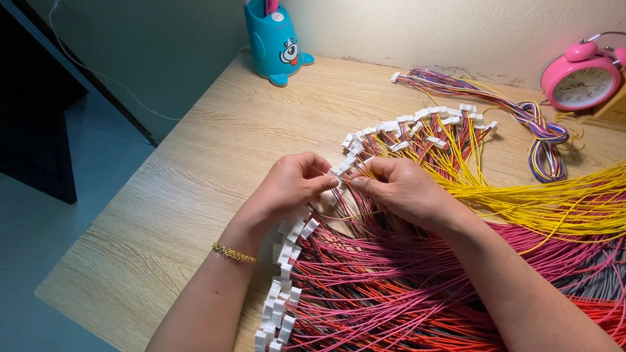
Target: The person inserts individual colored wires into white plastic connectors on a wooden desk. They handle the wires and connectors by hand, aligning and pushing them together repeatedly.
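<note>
At mid-frame my left hand point(295, 186) and right hand point(399, 189) pinched shut on one white connector point(334, 173); fitting its wire seemed underway, needing steady alignment next.

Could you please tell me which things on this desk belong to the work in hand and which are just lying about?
In hand:
left hand and right hand, pinching a white connector
pink and red wires
yellow wires
row of white connectors

Lying about:
blue pen holder
pink alarm clock
multicoloured wire bundle
</note>
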